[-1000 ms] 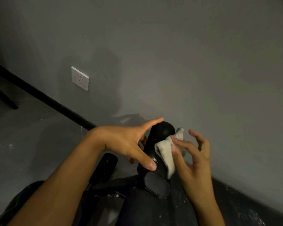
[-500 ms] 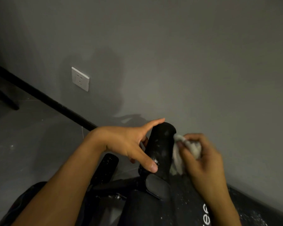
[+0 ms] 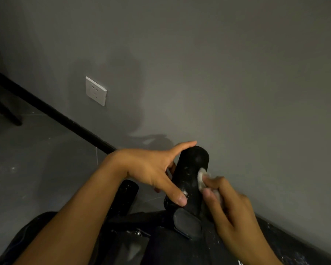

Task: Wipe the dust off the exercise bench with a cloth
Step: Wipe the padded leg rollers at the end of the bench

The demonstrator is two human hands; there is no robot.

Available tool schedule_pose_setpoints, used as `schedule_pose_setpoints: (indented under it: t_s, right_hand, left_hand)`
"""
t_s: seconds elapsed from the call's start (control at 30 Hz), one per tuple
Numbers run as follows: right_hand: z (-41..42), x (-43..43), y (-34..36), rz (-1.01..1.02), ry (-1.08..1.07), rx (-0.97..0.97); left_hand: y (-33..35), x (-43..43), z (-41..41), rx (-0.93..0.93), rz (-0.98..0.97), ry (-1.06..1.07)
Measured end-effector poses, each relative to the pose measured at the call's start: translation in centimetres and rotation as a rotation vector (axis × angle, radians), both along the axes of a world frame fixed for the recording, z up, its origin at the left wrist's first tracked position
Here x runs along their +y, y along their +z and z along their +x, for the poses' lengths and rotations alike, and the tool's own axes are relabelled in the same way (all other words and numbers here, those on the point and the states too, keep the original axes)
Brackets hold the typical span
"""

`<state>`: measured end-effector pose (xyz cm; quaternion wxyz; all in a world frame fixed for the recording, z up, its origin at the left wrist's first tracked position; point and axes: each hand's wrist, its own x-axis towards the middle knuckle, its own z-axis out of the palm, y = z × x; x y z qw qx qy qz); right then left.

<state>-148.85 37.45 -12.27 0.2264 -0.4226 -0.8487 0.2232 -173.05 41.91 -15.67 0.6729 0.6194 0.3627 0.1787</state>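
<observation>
A black foam roller pad (image 3: 189,175) of the exercise bench stands up in the lower middle, speckled with white dust. My left hand (image 3: 155,169) holds it from the left, thumb on its front, index finger stretched along its top. My right hand (image 3: 227,205) grips a bunched white cloth (image 3: 202,178) and presses it against the pad's right side. The bench's dark frame and padding (image 3: 161,243) lie below, partly hidden by my arms.
A second black roller pad (image 3: 125,196) sits lower left of the first. A grey wall with a white socket (image 3: 96,91) is close behind. A black skirting strip (image 3: 52,113) runs along the grey floor (image 3: 36,159).
My right hand closed round the cloth, which earlier lay draped over the pad, and moved it down along the pad's right side. My left hand has stayed in place.
</observation>
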Motion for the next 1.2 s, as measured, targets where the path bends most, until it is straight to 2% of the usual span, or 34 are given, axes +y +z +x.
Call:
schedule_pose_setpoints:
  t_s: [0.17,0.27,0.4,0.57,0.63,0.8,1.03,1.2]
  right_hand:
    - [-0.1,4.1,1.1,0.185,0.111,-0.196]
    - [-1.6,7.7,1.4,0.250,0.069,-0.196]
    - [-1.5,6.0,1.4,0.189,0.024,-0.143]
    - [0.1,1.0,1.1,0.066,0.189,-0.043]
    - [-0.1,2.2,1.0,0.108,0.191,-0.075]
    - [-1.9,6.9,1.0,0.194,0.037,-0.089]
    - [0.3,-1.2,0.5,0.098,0.150,-0.032]
    - [0.1,2.9,0.4,0.171,0.111,-0.074]
  left_hand:
    - [-0.1,0.1,0.1,0.003,0.013,-0.006]
    - [0.3,0.0,0.0,0.020,0.040,-0.003]
    - [0.4,-0.1,0.0,0.028,0.033,0.000]
    - [0.0,0.0,0.1,0.028,0.020,0.000]
    - [0.1,0.1,0.1,0.021,0.019,0.000]
    - [0.2,-0.1,0.1,0.026,0.033,0.001]
    - [0.1,-0.2,-0.1,0.027,0.018,-0.002]
    - [0.3,-0.2,-0.1,0.025,0.016,-0.003]
